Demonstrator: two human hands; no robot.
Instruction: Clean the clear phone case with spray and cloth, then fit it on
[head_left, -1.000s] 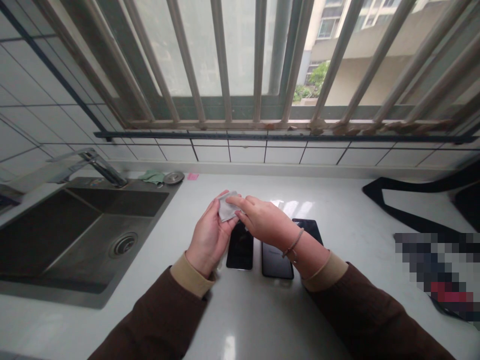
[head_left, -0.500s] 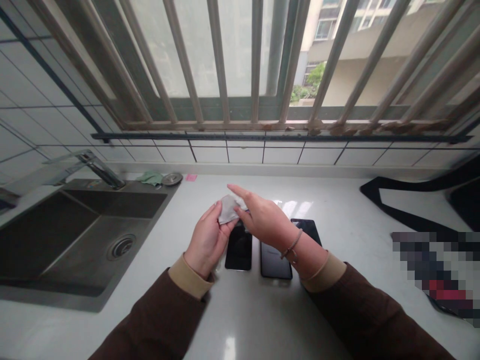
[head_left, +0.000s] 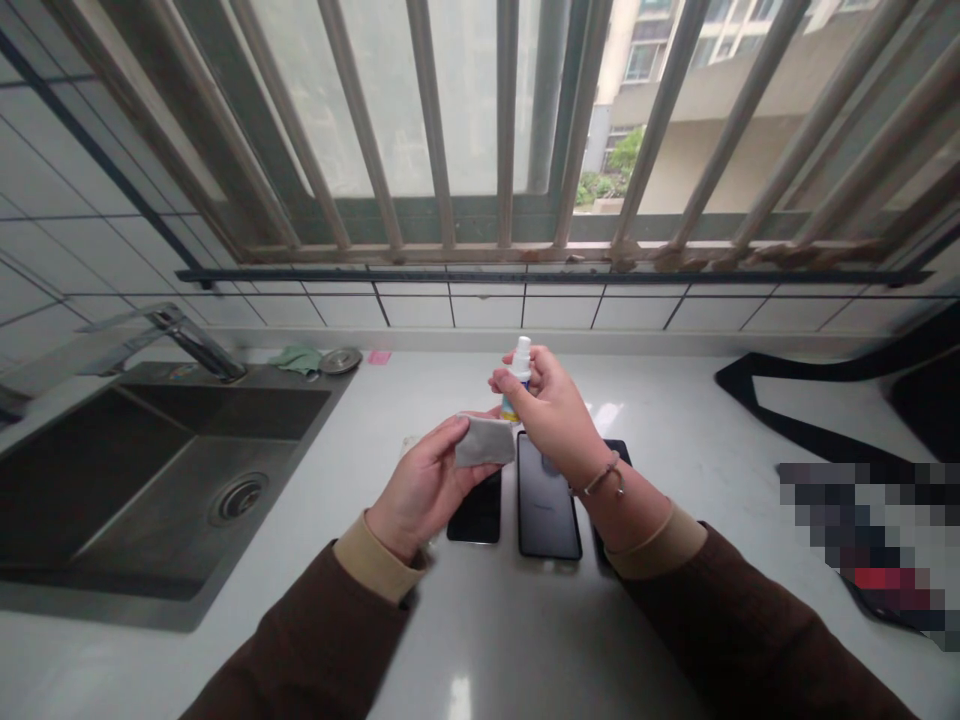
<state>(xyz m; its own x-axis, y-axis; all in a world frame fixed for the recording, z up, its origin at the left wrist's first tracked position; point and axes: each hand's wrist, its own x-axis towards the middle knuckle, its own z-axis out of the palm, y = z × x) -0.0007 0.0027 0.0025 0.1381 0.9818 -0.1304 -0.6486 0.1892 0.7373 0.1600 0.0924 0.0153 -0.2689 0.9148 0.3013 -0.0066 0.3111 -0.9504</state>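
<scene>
The camera on your head faces forward and down, looking from close above your left hand (head_left: pixel 424 490) and right hand (head_left: pixel 551 420). It takes in the white countertop (head_left: pixel 480 650) nearby, the steel sink (head_left: pixel 150 490) at left, and the barred window (head_left: pixel 465 100) far ahead.

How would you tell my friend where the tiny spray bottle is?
Find the steel sink on the white counter under the barred window. Right of it, above the dark phones, the right hand holds up a small bottle. It has a white spray top, unlike the grey cloth in the left hand.
</scene>
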